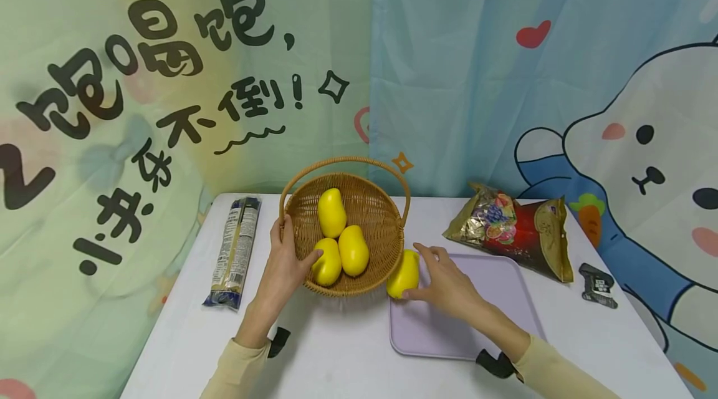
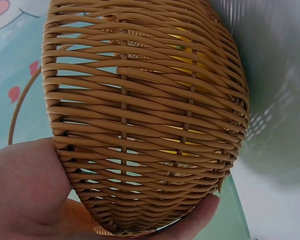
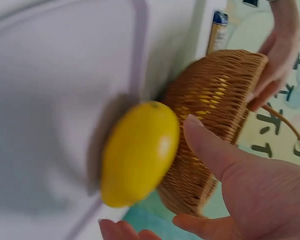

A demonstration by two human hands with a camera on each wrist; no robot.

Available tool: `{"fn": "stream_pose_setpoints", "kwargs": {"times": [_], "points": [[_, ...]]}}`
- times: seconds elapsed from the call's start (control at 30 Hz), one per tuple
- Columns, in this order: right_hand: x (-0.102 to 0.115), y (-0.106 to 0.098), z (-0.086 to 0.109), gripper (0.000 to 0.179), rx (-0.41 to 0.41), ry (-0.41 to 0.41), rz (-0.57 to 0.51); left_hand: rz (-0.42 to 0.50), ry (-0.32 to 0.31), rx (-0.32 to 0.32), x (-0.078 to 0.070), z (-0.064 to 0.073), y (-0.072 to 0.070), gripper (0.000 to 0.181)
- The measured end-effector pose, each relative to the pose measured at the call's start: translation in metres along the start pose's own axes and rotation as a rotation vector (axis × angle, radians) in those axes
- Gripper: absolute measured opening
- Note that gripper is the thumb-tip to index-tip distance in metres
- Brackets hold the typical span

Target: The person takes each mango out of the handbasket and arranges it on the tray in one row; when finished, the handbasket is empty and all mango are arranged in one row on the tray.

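A wicker basket (image 1: 387, 224) with an arched handle is tilted, its mouth toward the head camera. Inside it lie three yellow mangoes (image 1: 353, 251). My left hand (image 1: 283, 265) grips the basket's left side, thumb over the rim; the left wrist view shows the woven wall (image 2: 150, 105) close up. Another mango (image 3: 140, 152) is at the tray's left edge, just right of the basket. Around that mango my right hand (image 1: 449, 283) spreads its thumb and fingers. In the right wrist view, a gap shows between thumb (image 3: 210, 145) and mango.
Under the right hand lies a pale purple tray (image 1: 471, 330) on the white table (image 1: 336, 355). A red and gold snack bag (image 1: 516, 230) lies behind the tray, with a small black packet (image 1: 598, 285) to its right. A long clear-and-blue package (image 1: 234, 252) lies at left.
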State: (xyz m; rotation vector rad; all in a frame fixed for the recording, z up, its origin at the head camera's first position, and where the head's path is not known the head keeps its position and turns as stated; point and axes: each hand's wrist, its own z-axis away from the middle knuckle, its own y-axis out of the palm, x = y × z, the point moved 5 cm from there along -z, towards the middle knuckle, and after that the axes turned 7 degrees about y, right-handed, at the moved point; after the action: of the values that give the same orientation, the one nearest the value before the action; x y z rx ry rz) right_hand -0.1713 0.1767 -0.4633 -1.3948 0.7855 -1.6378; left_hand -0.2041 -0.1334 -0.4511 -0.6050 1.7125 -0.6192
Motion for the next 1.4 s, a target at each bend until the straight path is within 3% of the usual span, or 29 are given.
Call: {"fn": "stream_pose_setpoints", "kwargs": {"times": [0.37,0.73,0.93,1.13,1.4], "points": [[0.023,-0.061,0.004,0.097,-0.105,-0.088,-0.007,-0.006,0.003,-0.001,0.002,0.0,0.0,0.1],[0.073,-0.111,0.008,0.097,-0.2,-0.227,0.015,-0.004,0.0,-0.004,0.003,-0.001,-0.001,0.1],[0.105,-0.102,-0.003,0.099,-0.114,-0.298,0.01,0.005,-0.004,-0.004,0.004,0.001,-0.001,0.1],[0.125,-0.081,-0.033,0.098,0.004,-0.276,0.0,0.0,-0.003,-0.002,0.005,0.002,0.0,0.1],[0.146,-0.044,-0.073,0.101,0.147,-0.216,0.083,-0.011,0.016,-0.004,0.002,0.001,0.001,0.099]]}}
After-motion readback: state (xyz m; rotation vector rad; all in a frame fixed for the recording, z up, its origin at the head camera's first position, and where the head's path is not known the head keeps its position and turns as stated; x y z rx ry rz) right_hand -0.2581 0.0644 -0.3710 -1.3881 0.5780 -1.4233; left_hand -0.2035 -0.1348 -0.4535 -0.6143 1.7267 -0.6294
